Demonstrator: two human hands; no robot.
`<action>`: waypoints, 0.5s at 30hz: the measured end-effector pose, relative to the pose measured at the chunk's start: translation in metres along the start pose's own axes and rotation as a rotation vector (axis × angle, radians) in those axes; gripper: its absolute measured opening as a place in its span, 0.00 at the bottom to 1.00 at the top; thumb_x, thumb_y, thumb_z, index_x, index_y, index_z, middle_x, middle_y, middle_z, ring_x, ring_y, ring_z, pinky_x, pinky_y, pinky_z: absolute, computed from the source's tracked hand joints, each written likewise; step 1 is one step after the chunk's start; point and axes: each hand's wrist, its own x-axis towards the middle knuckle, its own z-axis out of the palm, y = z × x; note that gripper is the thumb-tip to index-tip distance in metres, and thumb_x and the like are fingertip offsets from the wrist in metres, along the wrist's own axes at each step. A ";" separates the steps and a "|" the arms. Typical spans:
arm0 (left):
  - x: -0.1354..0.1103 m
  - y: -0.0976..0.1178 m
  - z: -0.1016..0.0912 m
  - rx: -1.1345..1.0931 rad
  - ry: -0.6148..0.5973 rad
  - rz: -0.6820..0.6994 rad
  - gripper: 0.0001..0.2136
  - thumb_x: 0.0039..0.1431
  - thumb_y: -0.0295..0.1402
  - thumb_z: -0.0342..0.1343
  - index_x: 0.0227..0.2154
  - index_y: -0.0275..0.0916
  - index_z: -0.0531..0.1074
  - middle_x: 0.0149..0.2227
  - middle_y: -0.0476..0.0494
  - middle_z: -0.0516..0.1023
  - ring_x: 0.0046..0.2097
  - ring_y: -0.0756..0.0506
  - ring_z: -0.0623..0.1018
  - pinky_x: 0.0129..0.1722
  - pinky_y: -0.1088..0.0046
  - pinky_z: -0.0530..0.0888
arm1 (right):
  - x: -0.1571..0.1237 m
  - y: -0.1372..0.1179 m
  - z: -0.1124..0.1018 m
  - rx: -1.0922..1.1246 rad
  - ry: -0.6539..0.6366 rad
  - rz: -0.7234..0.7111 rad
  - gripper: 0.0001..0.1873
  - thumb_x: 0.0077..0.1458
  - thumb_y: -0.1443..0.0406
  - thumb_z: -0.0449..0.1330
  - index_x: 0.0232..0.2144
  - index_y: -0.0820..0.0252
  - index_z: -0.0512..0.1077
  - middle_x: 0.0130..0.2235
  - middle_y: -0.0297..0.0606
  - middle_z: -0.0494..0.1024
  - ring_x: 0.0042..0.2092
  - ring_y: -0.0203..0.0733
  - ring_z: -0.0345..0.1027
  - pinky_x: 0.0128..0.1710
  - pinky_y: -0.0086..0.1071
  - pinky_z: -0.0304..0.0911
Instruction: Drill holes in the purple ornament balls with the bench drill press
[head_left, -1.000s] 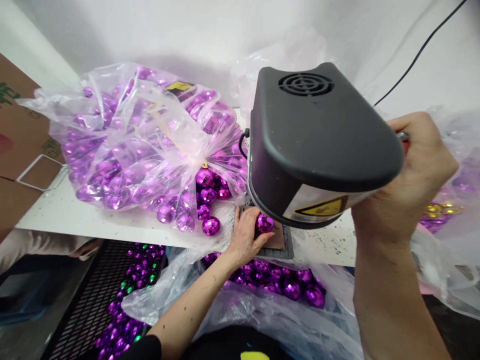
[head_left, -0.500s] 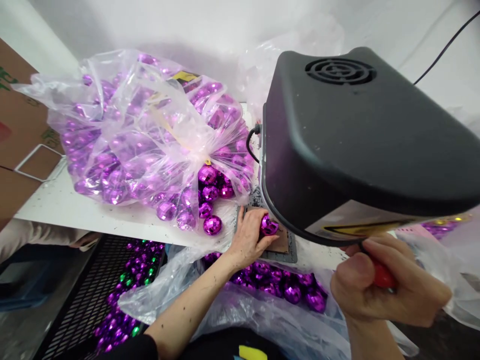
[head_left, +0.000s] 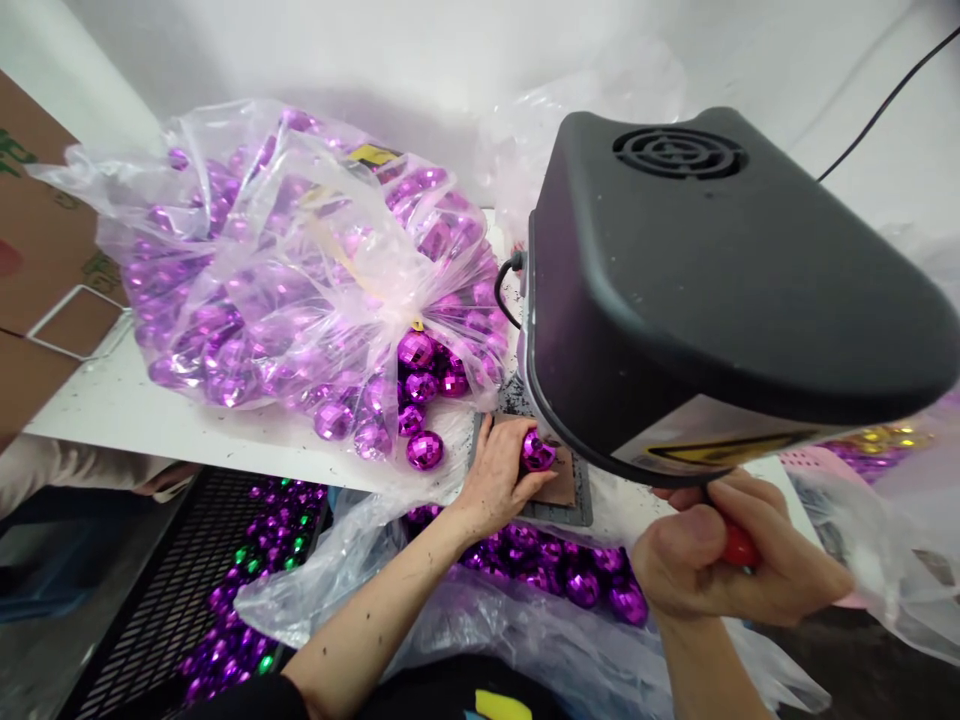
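My left hand (head_left: 491, 472) is closed around a shiny purple faceted ball (head_left: 534, 452), held over a brown pad (head_left: 561, 488) on a grey base plate (head_left: 584, 508). The ball sits at the lower left edge of a black machine housing (head_left: 720, 280), which hides what is directly above the pad. My right hand (head_left: 757, 570) wraps round a red handle (head_left: 741, 546) below the front of the housing. The handle's inner end is hidden by the housing and my fingers.
A clear plastic bag (head_left: 285, 270) full of purple balls lies on the white table (head_left: 82, 405). Loose balls (head_left: 425, 450) spill from its mouth. Below the table edge, another bag (head_left: 480, 610) holds purple balls. A black crate (head_left: 161, 560) and a cardboard box (head_left: 45, 230) are at left.
My right hand has moved left with the red handle, and the housing appears slightly shifted. My left hand and its ball stay in the same place.
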 end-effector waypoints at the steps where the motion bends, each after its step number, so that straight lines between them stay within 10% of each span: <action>1: 0.000 0.000 0.000 -0.006 0.004 -0.002 0.23 0.66 0.38 0.55 0.62 0.42 0.62 0.56 0.37 0.73 0.61 0.37 0.71 0.72 0.45 0.45 | -0.001 0.001 0.001 -0.001 0.013 0.001 0.12 0.58 0.67 0.60 0.43 0.61 0.78 0.24 0.31 0.69 0.26 0.32 0.65 0.28 0.30 0.62; 15: -0.001 -0.002 0.001 0.019 -0.007 0.003 0.23 0.67 0.37 0.54 0.62 0.41 0.62 0.56 0.36 0.73 0.62 0.37 0.70 0.71 0.43 0.47 | -0.035 0.005 -0.012 0.008 -0.229 0.213 0.06 0.48 0.75 0.62 0.26 0.63 0.69 0.25 0.32 0.68 0.27 0.30 0.61 0.26 0.28 0.59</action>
